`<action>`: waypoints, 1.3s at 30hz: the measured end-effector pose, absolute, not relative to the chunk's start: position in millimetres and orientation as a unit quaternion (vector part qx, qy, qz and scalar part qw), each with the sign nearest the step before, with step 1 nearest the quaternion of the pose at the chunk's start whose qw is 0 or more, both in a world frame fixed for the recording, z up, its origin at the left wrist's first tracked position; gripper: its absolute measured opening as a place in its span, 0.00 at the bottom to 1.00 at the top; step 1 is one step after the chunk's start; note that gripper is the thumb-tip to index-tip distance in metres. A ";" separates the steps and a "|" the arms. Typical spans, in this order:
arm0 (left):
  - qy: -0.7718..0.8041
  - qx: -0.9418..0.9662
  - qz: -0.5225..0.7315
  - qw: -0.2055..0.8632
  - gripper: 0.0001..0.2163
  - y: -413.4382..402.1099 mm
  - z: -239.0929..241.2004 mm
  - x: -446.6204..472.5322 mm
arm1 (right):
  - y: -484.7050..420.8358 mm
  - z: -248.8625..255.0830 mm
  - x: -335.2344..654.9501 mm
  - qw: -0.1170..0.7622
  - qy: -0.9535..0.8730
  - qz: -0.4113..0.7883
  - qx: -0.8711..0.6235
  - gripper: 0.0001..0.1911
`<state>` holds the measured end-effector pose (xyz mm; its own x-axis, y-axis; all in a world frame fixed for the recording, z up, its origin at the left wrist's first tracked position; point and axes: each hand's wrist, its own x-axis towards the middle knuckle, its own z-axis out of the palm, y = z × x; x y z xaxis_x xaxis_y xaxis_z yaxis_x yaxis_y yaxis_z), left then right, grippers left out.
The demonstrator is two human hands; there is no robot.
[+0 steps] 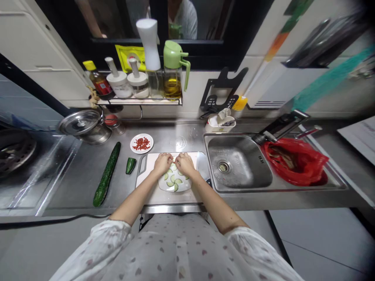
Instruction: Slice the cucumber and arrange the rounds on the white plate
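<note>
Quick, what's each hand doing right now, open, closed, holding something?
Left hand: curled at the plate's far end; can't tell if it holds anything.
Right hand: curled there too; its grip is hidden.

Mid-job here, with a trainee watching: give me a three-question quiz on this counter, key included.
1. True or false: the small plate of red pieces stands off the cutting board.
2. Which lies right of the sink basin in the picture? A) long cucumber B) red bag C) metal pot
3. Where are the left hand and right hand?

Key: 1 true; 2 B; 3 close together, at the far side of the white plate of slices.
</note>
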<state>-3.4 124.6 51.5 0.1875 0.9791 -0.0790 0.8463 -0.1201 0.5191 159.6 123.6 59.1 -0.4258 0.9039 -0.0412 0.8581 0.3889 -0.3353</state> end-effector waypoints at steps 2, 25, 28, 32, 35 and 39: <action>0.630 0.730 0.131 0.231 0.07 124.4 52.5 -1.8 | 123.8 58.8 159.6 0.062 -0.833 0.150 -0.529 0.13; 0.651 0.717 0.101 0.227 0.05 122.4 52.2 3.6 | 123.7 56.3 155.7 0.034 -0.844 0.126 -0.521 0.13; 0.656 0.714 0.094 0.225 0.05 122.3 53.3 4.3 | 123.4 57.1 155.4 0.035 -0.839 0.126 -0.528 0.12; 0.660 0.710 0.097 0.226 0.05 121.6 53.0 4.5 | 123.2 57.1 157.6 0.051 -0.829 0.130 -0.541 0.11; 0.658 0.711 0.099 0.225 0.05 121.2 51.9 4.5 | 123.1 56.3 158.9 0.062 -0.823 0.133 -0.549 0.11; 0.662 0.710 0.098 0.220 0.05 120.9 51.5 4.7 | 123.5 55.5 157.3 0.057 -0.822 0.127 -0.552 0.10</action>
